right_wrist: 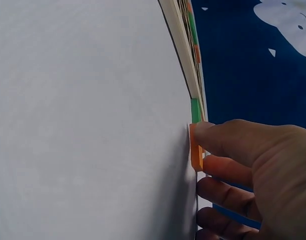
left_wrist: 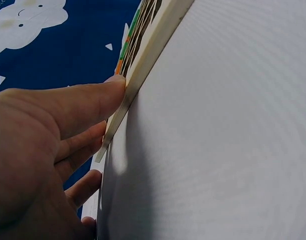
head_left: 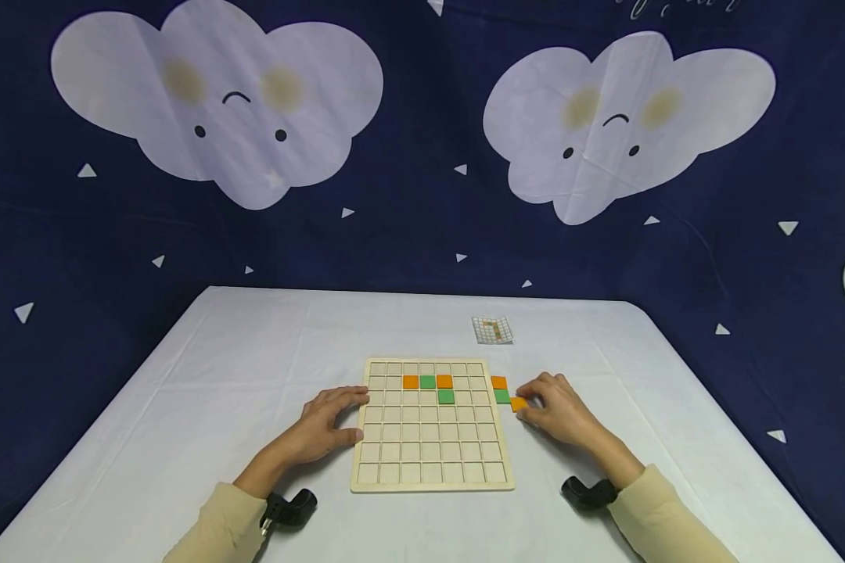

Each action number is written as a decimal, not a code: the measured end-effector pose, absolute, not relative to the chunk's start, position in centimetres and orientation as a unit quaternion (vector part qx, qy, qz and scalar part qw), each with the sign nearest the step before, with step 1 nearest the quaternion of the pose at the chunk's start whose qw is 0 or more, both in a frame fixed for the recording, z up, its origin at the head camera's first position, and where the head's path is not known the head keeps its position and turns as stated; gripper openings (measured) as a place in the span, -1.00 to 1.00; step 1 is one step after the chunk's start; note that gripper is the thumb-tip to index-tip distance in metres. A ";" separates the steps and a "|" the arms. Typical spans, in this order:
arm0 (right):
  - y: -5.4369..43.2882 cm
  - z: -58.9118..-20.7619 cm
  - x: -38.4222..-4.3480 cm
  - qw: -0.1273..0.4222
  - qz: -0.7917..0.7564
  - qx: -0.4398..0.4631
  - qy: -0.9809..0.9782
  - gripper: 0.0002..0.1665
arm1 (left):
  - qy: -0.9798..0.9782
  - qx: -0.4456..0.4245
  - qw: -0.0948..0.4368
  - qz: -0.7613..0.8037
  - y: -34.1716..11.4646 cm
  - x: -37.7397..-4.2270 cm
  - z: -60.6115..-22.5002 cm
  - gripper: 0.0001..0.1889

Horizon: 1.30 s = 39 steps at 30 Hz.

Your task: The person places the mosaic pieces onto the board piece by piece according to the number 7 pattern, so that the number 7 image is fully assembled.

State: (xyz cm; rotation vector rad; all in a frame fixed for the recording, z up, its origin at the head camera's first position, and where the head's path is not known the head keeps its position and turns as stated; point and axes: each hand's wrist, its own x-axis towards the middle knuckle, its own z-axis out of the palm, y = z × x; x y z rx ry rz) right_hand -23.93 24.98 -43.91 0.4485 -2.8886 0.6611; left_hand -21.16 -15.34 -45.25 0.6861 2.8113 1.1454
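Observation:
A pale wooden grid board (head_left: 429, 491) lies on the table, with two orange and two green square tiles in its upper cells. My left hand (head_left: 324, 422) rests at the board's left edge, thumb and fingertips touching the rim and spread apart. To the right of the board, my right hand (head_left: 559, 407) pinches an orange tile (right_wrist: 196, 147) between thumb and index finger. Beside that tile, a green tile (head_left: 502, 396) and another orange tile (head_left: 499, 382) lie against the board's right edge.
Behind the board, a small card (head_left: 493, 330) printed with a grid and coloured squares lies on the white-covered table (head_left: 289, 336). A dark blue cloth with clouds (head_left: 422, 234) hangs at the table's far side. Black wrist-worn devices (head_left: 587, 494) sit at both cuffs.

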 end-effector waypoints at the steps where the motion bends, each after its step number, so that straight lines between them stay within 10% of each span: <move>1: 25.0 -43.9 -24.0 0.071 0.220 0.149 -0.961 -0.66 | 0.903 0.220 0.015 0.368 -15.3 -21.2 -45.2 -0.46; 39: 25.8 -44.3 -23.6 0.067 0.223 0.150 -0.961 -0.75 | 0.904 0.217 0.018 0.368 -15.3 -21.1 -45.1 -0.46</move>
